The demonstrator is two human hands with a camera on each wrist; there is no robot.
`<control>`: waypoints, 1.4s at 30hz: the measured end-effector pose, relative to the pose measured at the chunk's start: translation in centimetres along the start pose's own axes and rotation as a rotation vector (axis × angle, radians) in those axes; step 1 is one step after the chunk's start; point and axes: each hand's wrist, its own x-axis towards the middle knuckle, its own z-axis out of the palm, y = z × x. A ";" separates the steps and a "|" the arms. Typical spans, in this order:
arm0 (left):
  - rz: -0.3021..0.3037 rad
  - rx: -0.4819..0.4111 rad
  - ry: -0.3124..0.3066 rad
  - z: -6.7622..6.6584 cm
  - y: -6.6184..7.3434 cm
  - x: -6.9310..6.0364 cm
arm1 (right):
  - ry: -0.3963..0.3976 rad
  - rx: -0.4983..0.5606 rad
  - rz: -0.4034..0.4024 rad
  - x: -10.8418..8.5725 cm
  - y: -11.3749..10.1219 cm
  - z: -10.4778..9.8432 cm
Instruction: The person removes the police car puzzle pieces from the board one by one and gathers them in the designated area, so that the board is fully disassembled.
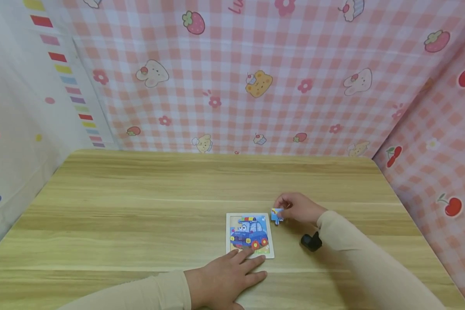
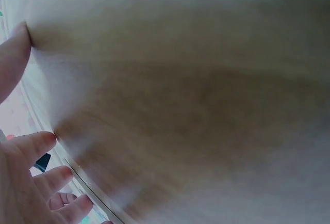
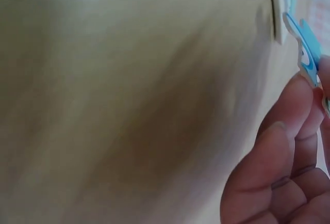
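Note:
A jigsaw puzzle in a square white tray [image 1: 227,237] lies on the table, showing a blue cartoon car [image 1: 252,234]. Pale backing shows at its upper left. My left hand [image 1: 224,277] has its fingers spread, the fingertips resting on the tray's lower edge; the left wrist view shows the same hand [image 2: 20,182] from the palm side. Just off the tray's upper right corner, my right hand [image 1: 302,209] pinches a blue puzzle piece [image 1: 276,214] between thumb and fingers. The right wrist view shows this piece [image 3: 304,43] edge-on, beside the tray's corner.
The wooden table [image 1: 120,215] reaches back to a pink checked cloth [image 1: 232,86] with cartoon prints. A small black object [image 1: 311,242] is by the right sleeve cuff. A dotted white cloth [image 1: 19,129] hangs at the left, a cherry-print one [image 1: 445,172] at the right.

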 end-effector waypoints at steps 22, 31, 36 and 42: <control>0.002 0.016 0.040 0.0 0.1 -0.2 | 0.033 -0.144 0.034 -0.8 1.2 0.2; 0.005 0.016 0.030 0.1 0.0 -0.1 | 0.070 -0.207 0.052 -1.1 0.9 0.6; 0.004 0.013 0.022 0.1 0.0 -0.1 | 0.068 -0.206 0.064 -1.1 0.7 0.7; 0.002 0.022 0.032 0.1 0.1 -0.2 | 0.065 -0.220 0.062 -1.1 0.5 0.7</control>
